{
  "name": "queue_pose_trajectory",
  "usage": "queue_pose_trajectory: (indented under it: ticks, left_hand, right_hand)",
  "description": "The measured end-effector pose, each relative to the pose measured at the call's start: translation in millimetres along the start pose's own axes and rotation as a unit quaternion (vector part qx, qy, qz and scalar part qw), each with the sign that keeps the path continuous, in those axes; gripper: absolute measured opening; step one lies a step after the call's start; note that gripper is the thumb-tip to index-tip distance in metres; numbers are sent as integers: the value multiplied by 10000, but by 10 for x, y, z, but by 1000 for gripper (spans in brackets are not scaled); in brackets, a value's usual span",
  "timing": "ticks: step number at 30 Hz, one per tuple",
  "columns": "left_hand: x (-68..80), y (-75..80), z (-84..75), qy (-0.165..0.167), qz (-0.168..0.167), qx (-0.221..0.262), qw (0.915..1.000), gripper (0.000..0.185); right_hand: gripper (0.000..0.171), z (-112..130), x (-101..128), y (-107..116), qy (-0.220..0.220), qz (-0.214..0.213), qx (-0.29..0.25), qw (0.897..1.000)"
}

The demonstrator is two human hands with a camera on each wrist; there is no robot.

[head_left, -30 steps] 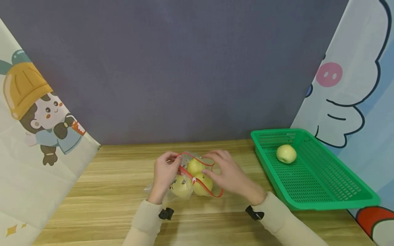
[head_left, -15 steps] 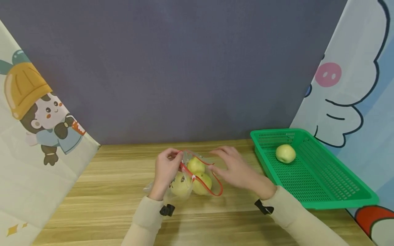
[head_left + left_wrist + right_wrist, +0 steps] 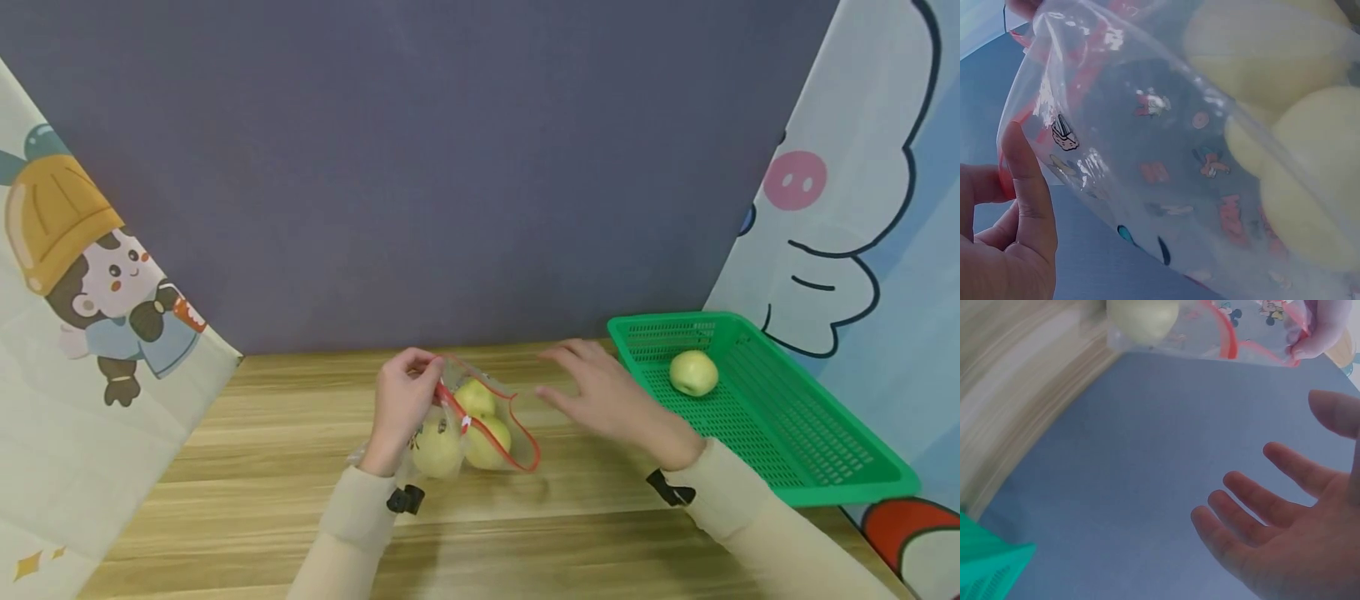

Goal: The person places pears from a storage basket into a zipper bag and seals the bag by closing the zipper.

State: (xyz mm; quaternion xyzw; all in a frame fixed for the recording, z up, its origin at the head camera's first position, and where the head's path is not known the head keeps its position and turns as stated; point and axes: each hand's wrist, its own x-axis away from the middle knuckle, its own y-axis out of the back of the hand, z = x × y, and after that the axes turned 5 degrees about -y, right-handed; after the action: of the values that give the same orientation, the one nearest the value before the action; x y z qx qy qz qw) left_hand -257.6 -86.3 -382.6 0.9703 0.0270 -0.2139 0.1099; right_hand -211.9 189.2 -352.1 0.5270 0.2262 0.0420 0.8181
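A clear zip bag (image 3: 467, 422) with a red zip edge and small printed figures sits at the middle of the table. Three pale yellow apples (image 3: 437, 450) show through its plastic. My left hand (image 3: 403, 404) pinches the bag's red edge at its left end, thumb against fingers. In the left wrist view that hand (image 3: 1022, 219) is at the edge of the bag (image 3: 1166, 144). The bag's mouth gapes toward the right. My right hand (image 3: 607, 400) hangs between bag and basket, fingers spread and holding nothing; the right wrist view shows the palm (image 3: 1310, 550).
A green plastic basket (image 3: 765, 417) stands on the right, with one pale yellow apple (image 3: 693, 372) at its far left. The wood-grain table (image 3: 262, 467) ends at a dark backdrop (image 3: 465, 183). Printed cartoon sheets (image 3: 82, 333) flank both sides.
My right hand has left the bag's mouth and moved right toward the basket. My left hand keeps its pinch on the bag and has risen slightly.
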Motion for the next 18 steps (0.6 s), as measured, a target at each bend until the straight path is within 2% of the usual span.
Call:
queue_pose_trajectory:
  ticks: [11,18]
  left_hand:
    - [-73,-5,-108,-127,59,210,9997,12]
    - [-94,8,-185,-89,79,338,9994,15]
  right_hand:
    - [49,-133,26,165,-99,61,224,9997]
    - [51,-190,21,263,-220,85,398,9989]
